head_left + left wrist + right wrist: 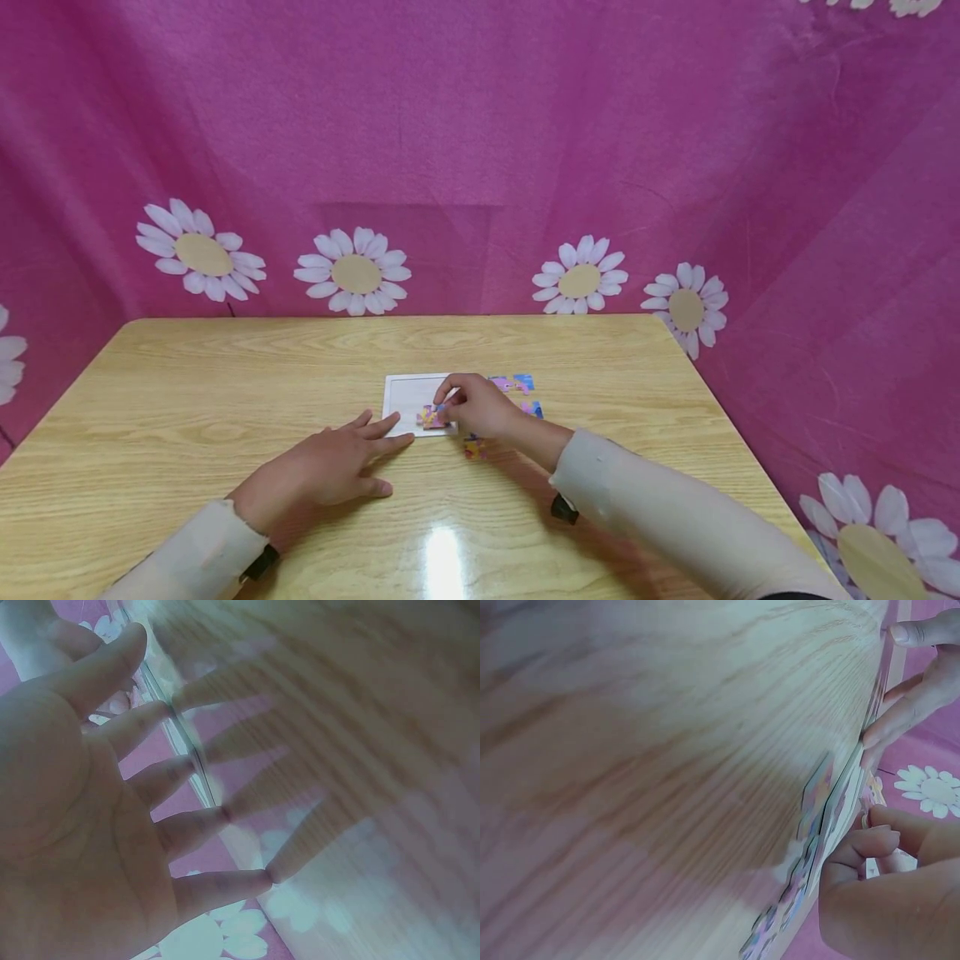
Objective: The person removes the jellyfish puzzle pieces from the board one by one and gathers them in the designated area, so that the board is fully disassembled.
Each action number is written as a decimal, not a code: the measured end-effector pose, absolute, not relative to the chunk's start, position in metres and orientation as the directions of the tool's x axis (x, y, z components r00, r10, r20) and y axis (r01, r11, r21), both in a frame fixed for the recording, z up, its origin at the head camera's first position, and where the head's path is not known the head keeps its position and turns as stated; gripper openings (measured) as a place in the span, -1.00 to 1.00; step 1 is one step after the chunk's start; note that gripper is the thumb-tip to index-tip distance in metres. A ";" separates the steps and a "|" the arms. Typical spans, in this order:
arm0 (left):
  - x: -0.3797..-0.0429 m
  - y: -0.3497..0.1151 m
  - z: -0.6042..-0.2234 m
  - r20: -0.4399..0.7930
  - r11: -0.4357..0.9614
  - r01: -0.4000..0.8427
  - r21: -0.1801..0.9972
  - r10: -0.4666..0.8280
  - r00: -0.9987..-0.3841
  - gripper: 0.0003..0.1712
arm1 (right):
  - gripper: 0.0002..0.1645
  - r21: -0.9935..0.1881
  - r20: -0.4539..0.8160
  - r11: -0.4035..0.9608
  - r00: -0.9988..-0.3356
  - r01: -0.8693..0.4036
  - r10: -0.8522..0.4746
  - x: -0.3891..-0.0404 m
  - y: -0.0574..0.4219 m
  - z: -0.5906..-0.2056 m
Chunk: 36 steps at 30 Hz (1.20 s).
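Note:
A white puzzle tray [405, 393] lies flat near the middle of the table. My right hand [483, 408] is over its right side, thumb and fingertips pinching a pink and yellow jigsaw piece [429, 417]; whether other pieces are joined to it I cannot tell. In the right wrist view the held piece [874, 789] is upright, partly covered by the fingers. My left hand [341, 462] has its fingers spread, with fingertips at the tray's near left edge. The left wrist view shows the left palm [75, 810] and straight fingers touching down.
Loose jigsaw pieces [522, 382] in blue and pink lie right of the tray, partly behind the right hand. A yellow piece [474, 448] lies just below the right wrist. The wooden table [225, 375] meets a pink flowered cloth [450, 125] at its back edge.

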<state>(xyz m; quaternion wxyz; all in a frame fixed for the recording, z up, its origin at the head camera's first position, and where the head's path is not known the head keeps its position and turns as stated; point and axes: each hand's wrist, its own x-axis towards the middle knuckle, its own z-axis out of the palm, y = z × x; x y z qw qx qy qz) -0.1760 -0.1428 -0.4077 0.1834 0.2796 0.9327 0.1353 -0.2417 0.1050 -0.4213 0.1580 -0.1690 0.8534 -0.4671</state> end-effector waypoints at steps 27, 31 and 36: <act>-0.174 -0.143 -0.407 -0.245 0.799 0.483 0.358 0.579 -0.777 -0.24 | -0.95 -0.847 -0.075 0.498 -0.886 -0.186 -0.458 -0.228 0.173 -0.421; -0.174 -0.142 -0.407 -0.247 0.801 0.479 0.360 0.577 -0.779 -0.24 | -0.96 -0.844 -0.077 0.503 -0.889 -0.184 -0.452 -0.224 0.184 -0.423; -0.173 -0.141 -0.406 -0.260 0.807 0.467 0.361 0.568 -0.781 -0.24 | -0.95 -0.849 -0.089 0.500 -0.887 -0.171 -0.454 -0.218 0.196 -0.425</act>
